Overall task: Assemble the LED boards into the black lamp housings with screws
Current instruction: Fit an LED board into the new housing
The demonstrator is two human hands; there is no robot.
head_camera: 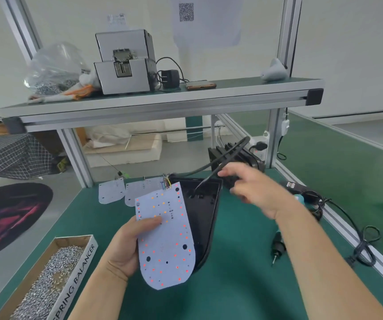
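My left hand (129, 245) grips a white LED board (166, 241) by its left edge, thumb on its face. The board, dotted with red and orange LEDs, is tilted up over a black lamp housing (205, 215) lying open on the green mat. Thin coloured wires (167, 184) join the board's top to the housing. My right hand (252, 188), blurred, hovers over the housing's far end and holds a black cable (229, 155) that loops up and back. Two more LED boards (125, 190) lie flat behind. A cardboard box of screws (47, 282) sits at the front left.
An electric screwdriver (277, 249) lies right of the housing, its cord (361, 245) coiled by the aluminium rail. More black housings (239, 155) stand at the back right near a power strip. The shelf (162, 100) above carries a screw feeder, a bag of screws, gloves and a phone.
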